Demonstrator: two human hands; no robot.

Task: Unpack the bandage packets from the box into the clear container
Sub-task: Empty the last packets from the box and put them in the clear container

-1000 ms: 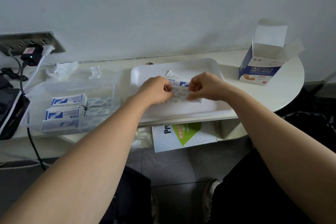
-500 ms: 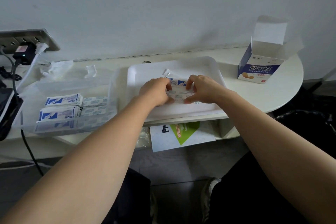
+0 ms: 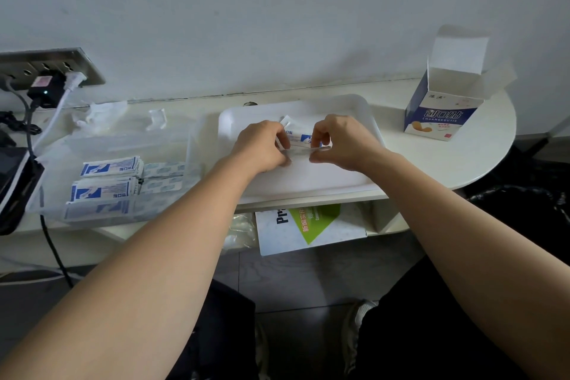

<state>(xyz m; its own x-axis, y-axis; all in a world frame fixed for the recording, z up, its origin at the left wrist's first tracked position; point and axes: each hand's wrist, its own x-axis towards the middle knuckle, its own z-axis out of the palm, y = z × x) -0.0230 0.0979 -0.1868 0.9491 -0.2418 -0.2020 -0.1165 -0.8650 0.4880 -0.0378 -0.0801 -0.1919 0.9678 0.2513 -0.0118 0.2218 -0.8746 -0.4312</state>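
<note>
Over the white tray (image 3: 345, 176), my left hand (image 3: 262, 145) and my right hand (image 3: 342, 140) pinch the two ends of a thin stack of bandage packets (image 3: 300, 149), seen almost edge-on. One blue-and-white packet (image 3: 294, 133) lies on the tray just behind the hands. The clear container (image 3: 55, 163) stands at the left and holds several blue-and-white packets (image 3: 108, 177) in stacks. The open blue-and-white bandage box (image 3: 447, 108) stands upright at the right with its flaps raised; its inside is hidden.
A wall socket panel (image 3: 46, 68) with plugs and cables sits at the far left, above a dark device (image 3: 12, 185). Crumpled clear wrapping (image 3: 101, 114) lies behind the container. A white-and-green booklet (image 3: 308, 225) rests on the shelf under the tabletop.
The held stack of packets has tipped from lying flat to nearly edge-on between my fingers. Both hands stay over the tray.
</note>
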